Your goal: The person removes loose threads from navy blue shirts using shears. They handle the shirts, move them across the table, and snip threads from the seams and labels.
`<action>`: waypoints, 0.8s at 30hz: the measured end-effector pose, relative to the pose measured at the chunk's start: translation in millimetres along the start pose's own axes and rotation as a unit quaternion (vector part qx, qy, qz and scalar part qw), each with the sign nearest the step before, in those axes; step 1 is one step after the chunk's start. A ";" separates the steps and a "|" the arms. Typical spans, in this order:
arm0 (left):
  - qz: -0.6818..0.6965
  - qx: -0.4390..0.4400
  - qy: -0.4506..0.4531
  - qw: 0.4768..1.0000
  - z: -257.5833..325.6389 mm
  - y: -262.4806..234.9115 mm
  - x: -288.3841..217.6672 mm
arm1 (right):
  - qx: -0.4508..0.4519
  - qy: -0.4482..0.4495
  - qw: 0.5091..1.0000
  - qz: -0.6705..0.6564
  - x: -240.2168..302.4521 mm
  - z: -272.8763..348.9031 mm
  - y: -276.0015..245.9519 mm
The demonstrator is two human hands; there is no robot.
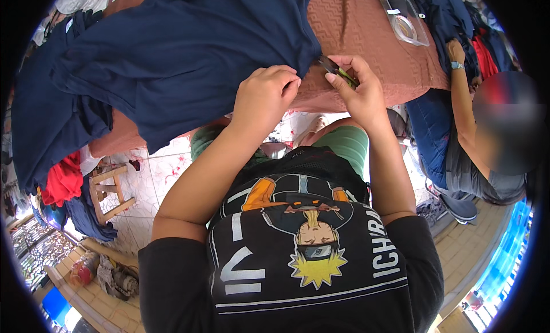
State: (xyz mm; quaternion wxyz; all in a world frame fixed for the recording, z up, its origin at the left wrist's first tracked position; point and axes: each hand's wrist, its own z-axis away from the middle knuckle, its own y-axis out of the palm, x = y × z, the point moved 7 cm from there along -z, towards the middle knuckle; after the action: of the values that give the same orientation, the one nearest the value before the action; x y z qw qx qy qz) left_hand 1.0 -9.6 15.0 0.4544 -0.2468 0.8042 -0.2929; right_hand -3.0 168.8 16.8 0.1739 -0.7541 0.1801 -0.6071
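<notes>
My right hand (360,83) is closed around a pair of small snips (348,78), dark at the blade end with a yellow-green part along the handle; my thumb presses from one side and my bent fingers from the other. The blades point left, right by the border of the navy cloth (189,55), though I cannot tell whether they touch it. My left hand (264,95) lies over that same border with its fingers curled and the thumb near the forefinger; the fingertips are hidden, so I cannot tell whether I am pinching any fabric.

The navy cloth spreads across the left and middle of the table (384,75), which wears a reddish-brown patterned cover, and it droops over the near edge and the left end. Toward the far right corner of the table lies a clear plastic container (421,37), its wall see-through enough to show a pale ring-shaped roll (405,27) inside; a small white patch shows at its left side.

Beyond the table's right edge, a co-worker's hand (455,51), a watch at the wrist, rests on dark blue fabric (444,18). Below the left end hangs red cloth (64,181), beside a wooden frame (110,194) on the floor.
</notes>
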 end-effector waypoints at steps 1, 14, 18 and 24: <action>0.018 0.016 -0.014 1.000 0.6 -0.7 0.6 | 0.002 -0.007 1.000 0.009 2.3 1.1 -0.1; 0.095 0.066 -0.038 0.993 7.5 -1.3 0.7 | 0.046 -0.087 0.992 0.085 16.8 9.0 12.4; 0.091 0.064 -0.032 0.993 7.6 -0.7 0.9 | 0.052 -0.099 0.987 0.115 18.9 8.6 16.2; 0.105 0.077 -0.043 0.991 5.7 -0.3 1.0 | 0.042 -0.131 0.982 0.129 22.6 4.1 21.1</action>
State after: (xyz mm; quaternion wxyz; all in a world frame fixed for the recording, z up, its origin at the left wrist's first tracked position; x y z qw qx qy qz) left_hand 5.6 -11.8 12.3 0.5348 -0.1375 0.7803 -0.2936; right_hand 4.2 139.6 25.0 0.3044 -0.7895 0.2265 -0.4825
